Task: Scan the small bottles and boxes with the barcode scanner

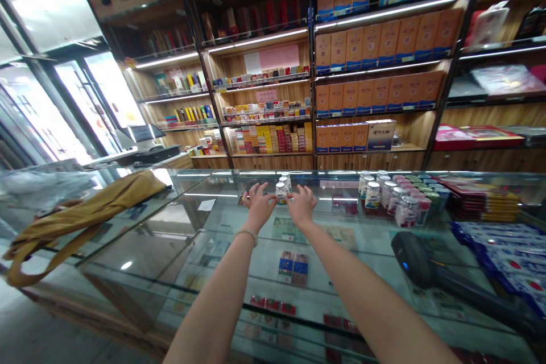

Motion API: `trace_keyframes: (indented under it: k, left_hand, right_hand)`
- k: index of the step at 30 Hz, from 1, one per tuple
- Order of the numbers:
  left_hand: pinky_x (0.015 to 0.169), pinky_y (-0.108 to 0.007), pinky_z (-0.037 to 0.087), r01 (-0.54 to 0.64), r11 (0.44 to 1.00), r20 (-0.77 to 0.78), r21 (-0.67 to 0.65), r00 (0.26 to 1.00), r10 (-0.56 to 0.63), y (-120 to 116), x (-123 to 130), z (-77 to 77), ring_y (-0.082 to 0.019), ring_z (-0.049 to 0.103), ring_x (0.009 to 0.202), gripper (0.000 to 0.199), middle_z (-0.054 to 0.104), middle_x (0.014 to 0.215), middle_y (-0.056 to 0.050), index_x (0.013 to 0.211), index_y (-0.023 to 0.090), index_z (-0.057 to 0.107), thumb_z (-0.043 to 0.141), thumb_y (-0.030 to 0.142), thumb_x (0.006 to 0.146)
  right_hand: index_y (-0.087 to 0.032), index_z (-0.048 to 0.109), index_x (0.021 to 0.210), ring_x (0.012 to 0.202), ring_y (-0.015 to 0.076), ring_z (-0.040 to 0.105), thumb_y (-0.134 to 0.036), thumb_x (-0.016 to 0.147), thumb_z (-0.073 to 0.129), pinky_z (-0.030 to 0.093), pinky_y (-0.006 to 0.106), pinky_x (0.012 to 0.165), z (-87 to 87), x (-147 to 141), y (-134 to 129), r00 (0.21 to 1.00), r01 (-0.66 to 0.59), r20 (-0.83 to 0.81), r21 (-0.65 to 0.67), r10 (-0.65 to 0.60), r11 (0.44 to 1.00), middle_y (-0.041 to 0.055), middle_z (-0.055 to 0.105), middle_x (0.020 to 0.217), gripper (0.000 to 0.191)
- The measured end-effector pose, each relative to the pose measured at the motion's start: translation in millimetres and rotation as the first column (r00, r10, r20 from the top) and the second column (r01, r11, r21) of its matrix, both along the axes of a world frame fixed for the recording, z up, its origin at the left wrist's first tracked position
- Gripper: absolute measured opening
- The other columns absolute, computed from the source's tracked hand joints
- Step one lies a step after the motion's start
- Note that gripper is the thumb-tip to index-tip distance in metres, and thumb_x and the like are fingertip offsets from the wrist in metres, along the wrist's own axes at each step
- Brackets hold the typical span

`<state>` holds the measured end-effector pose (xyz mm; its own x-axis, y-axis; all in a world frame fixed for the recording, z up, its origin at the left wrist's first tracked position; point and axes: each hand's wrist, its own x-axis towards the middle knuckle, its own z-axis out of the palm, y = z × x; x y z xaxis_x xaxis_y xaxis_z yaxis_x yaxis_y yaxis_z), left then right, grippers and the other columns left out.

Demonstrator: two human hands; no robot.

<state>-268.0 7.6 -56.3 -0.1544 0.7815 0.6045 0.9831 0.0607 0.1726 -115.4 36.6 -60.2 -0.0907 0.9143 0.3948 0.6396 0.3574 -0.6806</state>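
Observation:
Several small white bottles with silvery lids (281,193) stand in a short row on the glass counter (170,239). My left hand (259,205) is at the left side of the front bottle, thumb and index finger reaching toward it. On the right side of the same bottle is my right hand (302,203), its fingers also spread and pointing at it. The fingertips are at or very near the bottle; whether they touch it cannot be made out. Both hands have their fingers apart, and neither has the bottle lifted.
Right of my hands stand more bottles (372,196) and rows of colored containers (420,205). A black barcode scanner (416,261) lies before them, beside blue-white packs (507,261). A mustard bag (89,210) lies at the left. Stocked shelves (264,88) rise behind.

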Motion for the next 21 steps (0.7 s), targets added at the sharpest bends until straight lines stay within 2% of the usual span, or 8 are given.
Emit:
trace_keyframes:
  k: [16, 21]
  left_hand:
    - [0.119, -0.063, 0.013, 0.004, 0.998, -0.007, -0.069, 1.000, -0.004, -1.6, 4.0, 6.7, -0.035, 0.030, 0.144, 0.020, 0.050, 0.151, -0.007, 0.102, 0.032, 0.079, 0.064, 0.033, 0.089]
    - [0.117, -0.065, 0.015, -0.033, 0.997, -0.028, -0.071, 0.999, 0.031, -3.1, 3.4, 5.7, -0.036, 0.029, 0.145, 0.022, 0.049, 0.151, -0.008, 0.105, 0.033, 0.078, 0.062, 0.036, 0.090]
  right_hand:
    - [-0.032, 0.077, 0.109, 0.143, 0.0279, 0.030, -0.032, 0.094, 0.056, 0.024, 0.049, 0.110, 3.2, 2.0, -3.2, 0.999, -0.007, 0.037, -0.028, 0.008, 1.000, 0.0048, 0.049, 0.153, 0.026]
    - [-0.032, 0.074, 0.114, 0.144, 0.0281, 0.028, -0.033, 0.095, 0.054, 0.023, 0.050, 0.111, 5.4, 4.2, -7.2, 0.996, -0.004, 0.087, -0.008, 0.005, 1.000, 0.0057, 0.045, 0.155, 0.028]
